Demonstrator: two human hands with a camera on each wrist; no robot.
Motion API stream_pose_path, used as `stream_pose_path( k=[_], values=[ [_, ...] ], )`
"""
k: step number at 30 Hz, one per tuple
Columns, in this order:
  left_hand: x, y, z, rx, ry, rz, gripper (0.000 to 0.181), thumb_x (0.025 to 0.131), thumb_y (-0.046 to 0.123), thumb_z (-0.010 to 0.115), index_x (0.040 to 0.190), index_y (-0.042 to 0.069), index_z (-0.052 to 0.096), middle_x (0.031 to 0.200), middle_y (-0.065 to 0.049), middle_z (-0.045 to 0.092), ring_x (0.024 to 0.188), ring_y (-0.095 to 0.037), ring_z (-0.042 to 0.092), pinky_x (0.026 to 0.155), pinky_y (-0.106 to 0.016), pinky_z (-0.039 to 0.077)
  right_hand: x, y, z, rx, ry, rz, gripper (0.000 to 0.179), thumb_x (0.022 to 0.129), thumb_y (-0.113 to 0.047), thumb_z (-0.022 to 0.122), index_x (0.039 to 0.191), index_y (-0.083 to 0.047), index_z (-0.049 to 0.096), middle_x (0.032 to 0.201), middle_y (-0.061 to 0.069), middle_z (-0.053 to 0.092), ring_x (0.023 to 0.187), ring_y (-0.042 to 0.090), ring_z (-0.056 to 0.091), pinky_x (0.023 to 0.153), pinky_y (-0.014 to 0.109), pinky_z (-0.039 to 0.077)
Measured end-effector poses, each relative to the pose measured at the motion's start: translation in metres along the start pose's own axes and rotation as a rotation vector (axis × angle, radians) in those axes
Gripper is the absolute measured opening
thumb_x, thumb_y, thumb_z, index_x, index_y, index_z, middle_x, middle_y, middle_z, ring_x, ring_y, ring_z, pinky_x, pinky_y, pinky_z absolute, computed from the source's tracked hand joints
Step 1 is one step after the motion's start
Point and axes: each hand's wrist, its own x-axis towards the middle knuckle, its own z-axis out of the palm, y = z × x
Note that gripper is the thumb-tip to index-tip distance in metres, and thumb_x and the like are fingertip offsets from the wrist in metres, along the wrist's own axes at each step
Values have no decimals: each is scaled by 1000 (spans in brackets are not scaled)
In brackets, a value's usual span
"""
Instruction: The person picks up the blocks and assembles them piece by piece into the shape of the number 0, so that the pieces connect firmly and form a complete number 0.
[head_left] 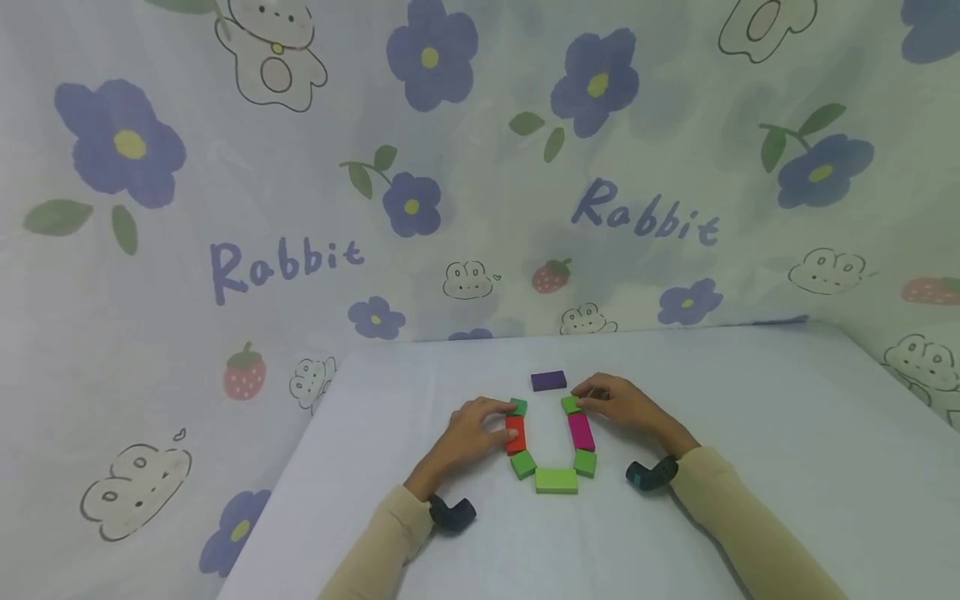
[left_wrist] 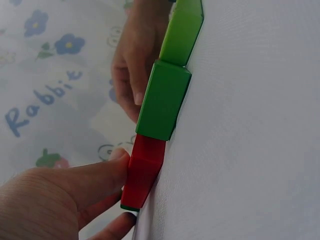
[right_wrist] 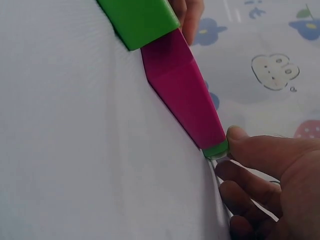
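Coloured wooden blocks form a loop on the white table. My left hand (head_left: 468,433) lies along its left side, thumb touching the red block (head_left: 516,423) and index fingertip at the small green block (head_left: 519,407) beyond it. In the left wrist view the red block (left_wrist: 144,170) stands end to end with a green block (left_wrist: 164,100). My right hand (head_left: 618,406) pinches another small green block (head_left: 570,404) at the far end of the magenta block (head_left: 581,432). The right wrist view has the thumb on that green block's edge (right_wrist: 215,150), fingers curled behind.
A purple block (head_left: 549,381) lies at the far end, apart from the two sides. Nearer, two green blocks (head_left: 523,464) angle in toward a lime block (head_left: 557,481) at the front. A printed curtain (head_left: 480,233) hangs behind the white table (head_left: 787,433).
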Motion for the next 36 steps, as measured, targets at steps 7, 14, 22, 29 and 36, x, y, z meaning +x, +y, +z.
stream_pose_path(
  k=[7,14,22,29,36],
  values=[
    [-1,3,-2,-8,-4,-9,43,91,39,70,132,27,64,136,-1,61,135,-26,47,109,-56,30,0,0,0,5,1,-9,22,94,-23,70,115,-18,72,105,-3,68,95,15,59,85,33,50],
    [0,0,1,1,-4,-6,43,92,39,70,132,28,64,136,0,61,135,-26,48,109,-55,31,0,2,2,-1,7,-20,23,94,-24,70,116,-17,72,105,-3,68,95,15,60,84,32,50],
    [-1,1,1,0,-8,-9,43,92,39,70,132,28,64,136,-1,61,136,-26,48,110,-56,31,-2,2,3,1,8,-25,23,94,-25,69,116,-18,73,105,-3,68,96,14,60,83,30,50],
    [-1,5,-2,-7,4,12,43,91,39,71,132,25,65,135,-2,62,133,-27,49,110,-57,31,-1,0,2,-21,27,-40,24,94,-25,69,116,-19,73,103,-4,68,92,13,59,80,29,50],
    [-1,4,-2,5,1,11,44,91,40,71,132,25,64,135,-2,62,133,-26,49,110,-57,31,0,-1,3,-23,28,-9,24,94,-25,70,117,-20,73,103,-5,67,93,14,58,82,31,50]
  ],
)
